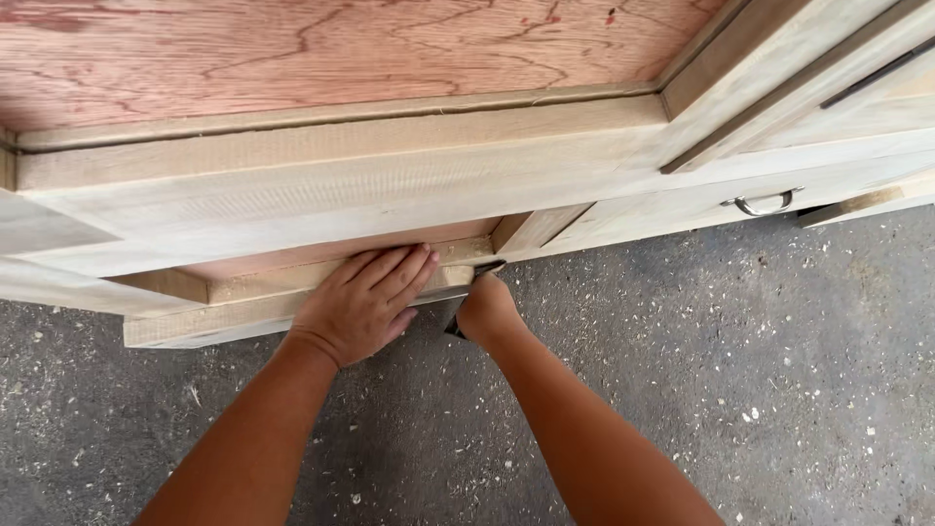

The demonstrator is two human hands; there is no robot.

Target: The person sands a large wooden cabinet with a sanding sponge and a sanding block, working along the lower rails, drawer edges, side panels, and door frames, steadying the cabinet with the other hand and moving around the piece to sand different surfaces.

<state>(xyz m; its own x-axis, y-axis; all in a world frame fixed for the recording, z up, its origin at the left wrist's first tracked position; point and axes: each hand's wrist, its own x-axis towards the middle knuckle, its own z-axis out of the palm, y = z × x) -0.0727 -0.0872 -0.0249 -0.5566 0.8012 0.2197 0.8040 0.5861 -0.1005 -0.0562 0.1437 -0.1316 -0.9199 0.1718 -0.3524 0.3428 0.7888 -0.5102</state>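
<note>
The floor is gray and rough, with little wood bits all over it in bright light.

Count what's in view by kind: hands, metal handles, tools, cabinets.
Hands: 2, the left hand flat on the wooden strip, the right hand closed on a dark tool
Metal handles: 1, the drawer pull
Tools: 1
Wooden cabinets: 1
Total: 5

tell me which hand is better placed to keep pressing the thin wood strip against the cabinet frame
Left. The left hand already lies flat, palm down, on the thin wood strip at the cabinet frame. The right hand is closed around a dark tool at the strip's end, so it looks occupied.
</note>
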